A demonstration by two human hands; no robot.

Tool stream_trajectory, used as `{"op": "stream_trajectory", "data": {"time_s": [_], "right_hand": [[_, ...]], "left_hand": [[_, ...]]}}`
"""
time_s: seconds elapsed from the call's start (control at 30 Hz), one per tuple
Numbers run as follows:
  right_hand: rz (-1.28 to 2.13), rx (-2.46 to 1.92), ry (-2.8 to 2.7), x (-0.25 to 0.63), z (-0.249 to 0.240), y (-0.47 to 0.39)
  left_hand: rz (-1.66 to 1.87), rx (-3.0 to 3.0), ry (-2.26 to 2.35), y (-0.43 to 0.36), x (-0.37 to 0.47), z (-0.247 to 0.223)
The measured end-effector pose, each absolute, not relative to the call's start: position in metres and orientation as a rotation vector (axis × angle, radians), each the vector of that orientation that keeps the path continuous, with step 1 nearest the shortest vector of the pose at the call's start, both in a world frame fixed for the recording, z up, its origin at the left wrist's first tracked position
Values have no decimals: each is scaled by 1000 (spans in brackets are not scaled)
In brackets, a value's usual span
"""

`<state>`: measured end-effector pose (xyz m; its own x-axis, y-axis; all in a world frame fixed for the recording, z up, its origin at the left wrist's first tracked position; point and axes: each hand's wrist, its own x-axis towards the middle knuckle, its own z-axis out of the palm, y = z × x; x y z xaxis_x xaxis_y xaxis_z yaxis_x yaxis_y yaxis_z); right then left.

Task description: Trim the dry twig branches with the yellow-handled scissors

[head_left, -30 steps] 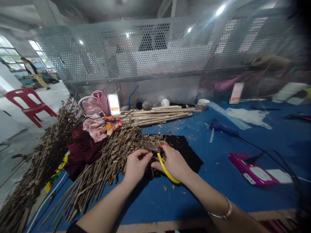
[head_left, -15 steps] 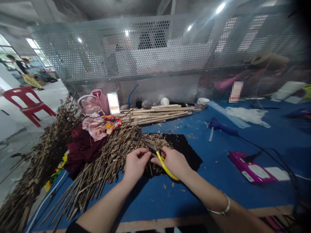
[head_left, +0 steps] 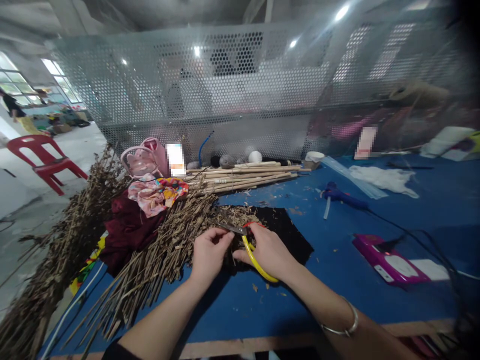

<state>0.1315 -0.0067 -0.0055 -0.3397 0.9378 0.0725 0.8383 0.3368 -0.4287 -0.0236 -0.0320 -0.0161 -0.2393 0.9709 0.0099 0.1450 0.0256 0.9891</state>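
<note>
My right hand (head_left: 267, 247) is closed around the scissors (head_left: 257, 260), which have a yellow handle loop and some red near the pivot. Their metal blades point left, passing just above the fingertips of my left hand (head_left: 210, 250). That hand is pinched shut, and whatever sits between its thumb and forefinger is too small to make out. Behind and beneath both hands, cut bits of dried stalk (head_left: 240, 216) lie on a black cloth (head_left: 288, 235). A heap of dry brown stalks (head_left: 161, 250) spreads out to the left of my left hand.
A bundle of pale sticks (head_left: 243, 179) lies along the perforated metal screen (head_left: 240, 100). A blue glue gun (head_left: 345, 196) and a magenta power strip (head_left: 390, 262) are on the right, with trailing cords. Patterned fabric (head_left: 150, 195) and a pink bag (head_left: 144, 159) sit at the left.
The scissors' blades have swung to a flatter angle, closer to my left fingertips. My left hand stays almost in place. In the background a person has moved left.
</note>
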Motion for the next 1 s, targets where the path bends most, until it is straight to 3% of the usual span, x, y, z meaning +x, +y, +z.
{"op": "stream_trajectory", "data": {"time_s": [1.0], "right_hand": [[453,-1660,-2259,136,-7,-5]], "left_hand": [[1091,1070,1301,-35,-17,-17]]}}
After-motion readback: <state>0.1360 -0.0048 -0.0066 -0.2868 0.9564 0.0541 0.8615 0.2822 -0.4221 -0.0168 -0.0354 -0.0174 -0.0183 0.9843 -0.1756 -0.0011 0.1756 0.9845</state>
